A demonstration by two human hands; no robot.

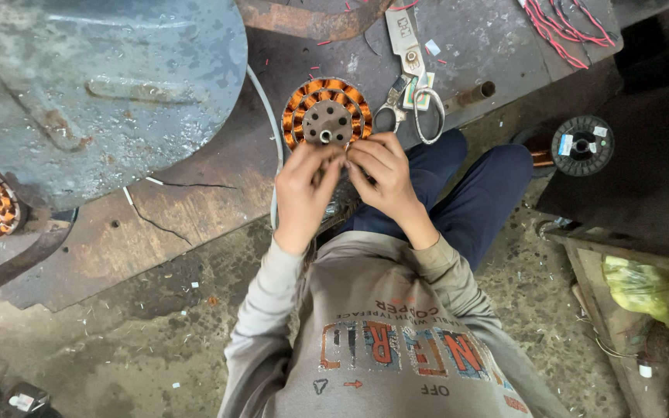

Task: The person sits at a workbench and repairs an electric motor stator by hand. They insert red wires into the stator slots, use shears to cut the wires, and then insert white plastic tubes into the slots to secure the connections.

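Fingers of left hand and right hand pinching copper-wound stator | scissors beside

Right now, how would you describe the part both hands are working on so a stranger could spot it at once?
Start at the dark metal workbench and go to its near edge, where the left hand and right hand meet. Just beyond their fingertips sits a round stator ringed with orange copper windings around a grey holed hub. Unlike the scissors beside it, it is a disc.
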